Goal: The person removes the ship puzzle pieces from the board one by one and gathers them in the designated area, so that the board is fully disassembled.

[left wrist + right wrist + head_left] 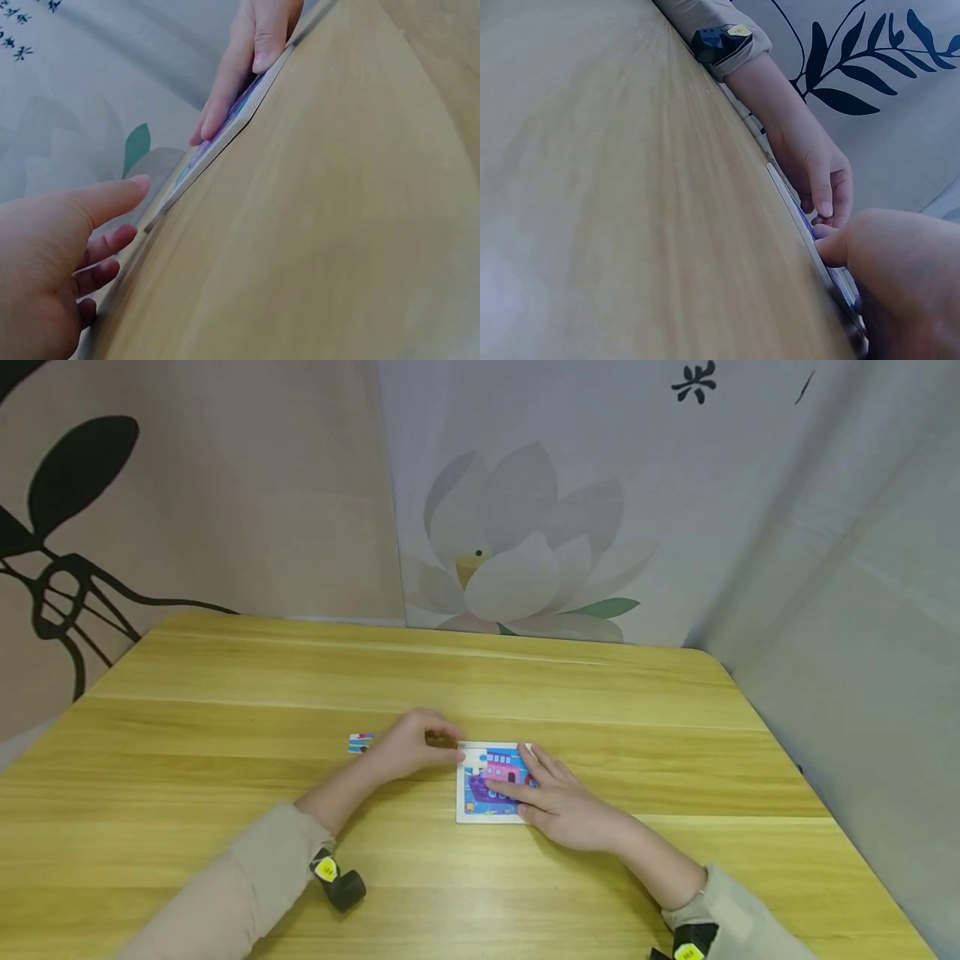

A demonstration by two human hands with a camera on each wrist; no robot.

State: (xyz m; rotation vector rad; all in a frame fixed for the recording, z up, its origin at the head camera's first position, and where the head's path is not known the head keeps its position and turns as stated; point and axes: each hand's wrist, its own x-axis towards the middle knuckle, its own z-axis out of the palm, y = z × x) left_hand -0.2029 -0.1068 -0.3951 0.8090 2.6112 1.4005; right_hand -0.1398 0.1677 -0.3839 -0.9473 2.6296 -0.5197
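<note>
A small white-framed jigsaw puzzle (472,817) lies flat on the table, picturing a pink and purple ship on blue. Its upper left part shows a pale, bare patch. My right hand (566,810) rests on the puzzle's right side with fingers spread over the picture. At the upper left corner is my left hand (411,747), thumb by the frame's edge and fingers loosely bent; the left wrist view shows nothing between thumb and fingers. Left of that hand lies a loose puzzle piece (361,743), partly hidden behind the wrist.
The wooden table (262,710) stretches out around the puzzle. Behind it hangs a pale curtain (300,485) with a printed flower and leaves, and another light curtain (862,610) stands along the right side.
</note>
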